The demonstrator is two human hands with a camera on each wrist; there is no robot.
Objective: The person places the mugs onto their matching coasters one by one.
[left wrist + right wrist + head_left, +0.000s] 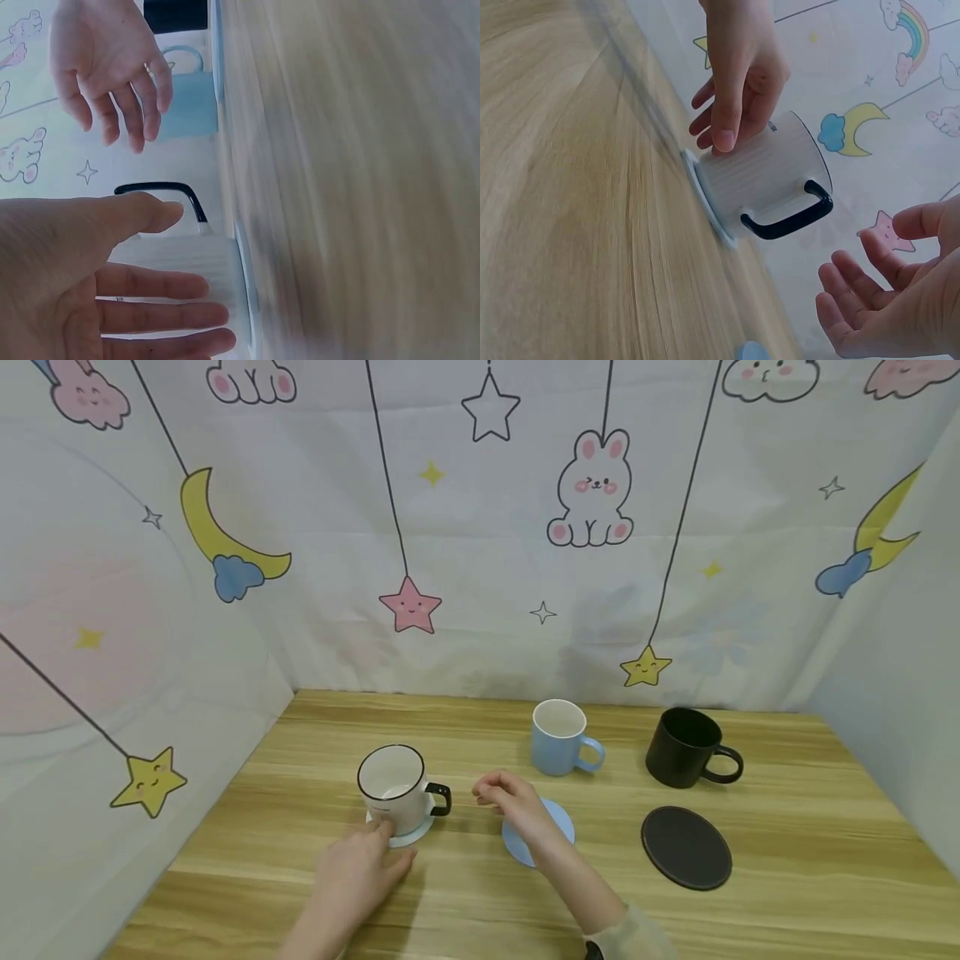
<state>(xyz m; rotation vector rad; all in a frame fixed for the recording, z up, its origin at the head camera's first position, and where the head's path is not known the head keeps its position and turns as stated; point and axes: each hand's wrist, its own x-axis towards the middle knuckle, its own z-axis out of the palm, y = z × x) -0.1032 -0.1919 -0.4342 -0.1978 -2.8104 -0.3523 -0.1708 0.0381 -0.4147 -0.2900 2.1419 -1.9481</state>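
Note:
A white mug [405,808] with a dark rim and a black handle stands upright on a pale round coaster [411,838], left of the table's middle. At the mug's near side is my left hand [354,870], its fingers extended and thumb apart; in the left wrist view the fingers [161,315] lie in front of the mug wall. Whether they touch it, I cannot tell. To the right of the black handle hovers my right hand [512,795], holding nothing, fingers loosely bent. Below its wrist lies a light blue coaster [516,850], partly hidden by the forearm.
Behind the right hand stands a light blue mug [555,753], handle to the right. Farther right is a black mug [675,760], with a black round coaster [686,848] in front of it. A printed cloth [480,527] hangs along the table's back edge.

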